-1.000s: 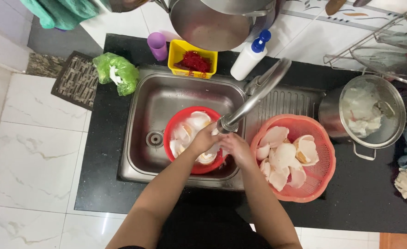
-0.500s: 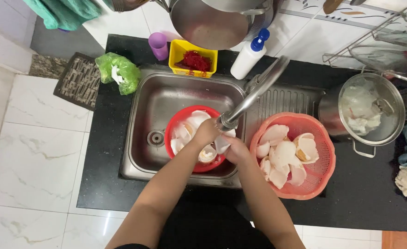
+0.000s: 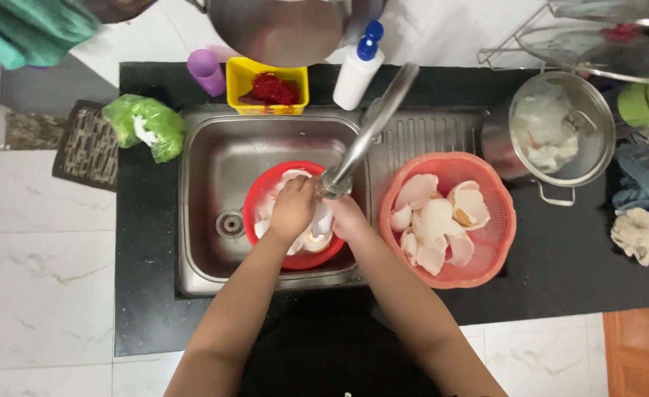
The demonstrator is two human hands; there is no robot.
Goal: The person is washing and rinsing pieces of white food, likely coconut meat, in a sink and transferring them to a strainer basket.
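— What's the biggest thing in front of them?

— The black counter (image 3: 574,265), running out well to both sides of the hands. Set into it is the steel sink (image 3: 214,169), and both hands are over its basin.

— And beyond the hands?

— A big steel pot (image 3: 280,29) hangs over the far edge, straight ahead of them. Off to the right, well apart, stands a smaller steel pot (image 3: 560,95) with pale scraps inside.

— Anything closer?

— Just right of the right hand, an orange basket (image 3: 497,220) sits on the draining board, holding pale, curved shell-like pieces (image 3: 434,220). Directly under the hands, a red bowl (image 3: 262,198) rests in the sink with more of those pieces.

— What are the hands doing?

— The left hand (image 3: 293,209) is curled, fingers bent over one pale piece (image 3: 317,237) in the bowl. The right hand (image 3: 350,219) presses against that piece from the other side, fingers folded around it. Both sit right below the tap's (image 3: 372,129) spout.

— Is water running?

— I cannot tell from here.

— Smaller things?

— Ahead of the hands, at the sink's far rim: a yellow tub (image 3: 240,77) of something red, a white bottle (image 3: 354,77) with a blue cap, a purple cup (image 3: 207,71). Far left, a green bag (image 3: 144,125). Far right, crumpled cloths (image 3: 637,213).
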